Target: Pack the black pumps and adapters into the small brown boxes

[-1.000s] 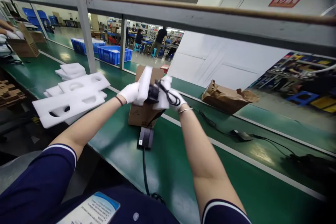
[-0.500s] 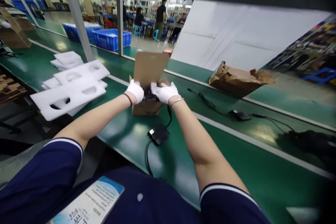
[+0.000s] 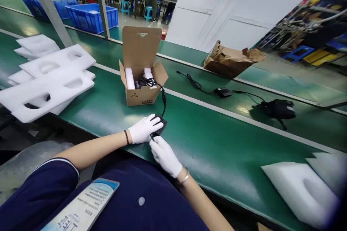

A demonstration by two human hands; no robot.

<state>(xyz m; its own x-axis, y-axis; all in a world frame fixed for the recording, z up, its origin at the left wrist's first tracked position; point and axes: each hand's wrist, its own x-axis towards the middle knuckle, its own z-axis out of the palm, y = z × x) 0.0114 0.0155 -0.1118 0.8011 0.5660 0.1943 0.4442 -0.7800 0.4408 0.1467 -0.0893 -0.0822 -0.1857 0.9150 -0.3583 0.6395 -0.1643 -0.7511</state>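
Worktop [image 3: 217, 148]: long, smooth, green, glossy under the lights, edged with pale strips.
Bins [image 3: 85, 21]: blue plastic, straight-sided, far left.
Foam sheets [image 3: 58, 72]: matte white, flat, with rounded cut-outs, stacked askew at left; another foam piece [image 3: 290, 180] at near right.
Paper bag [image 3: 221, 66]: brown, crumpled, ragged-mouthed, far right of the box.
Cardboard box [image 3: 131, 97]: brown, squarish, lid and flaps raised, mid-worktop; inside, upright white foam and a looped black cord [image 3: 148, 81].
Device [image 3: 279, 109]: black, rounded, corded, at right.
Left hand [image 3: 143, 130]: white fabric glove, fingers extended over the adapter; I cannot tell whether it grips.
Right hand [image 3: 166, 156]: white glove, fingers drawn narrow, pinching a slim dark lead [image 3: 153, 136].
Adapter [image 3: 164, 120]: black, flat, blocky, partly covered by the left hand, on the near worktop just before the box.
Cable [image 3: 164, 97]: thin, black, curving from box to adapter.
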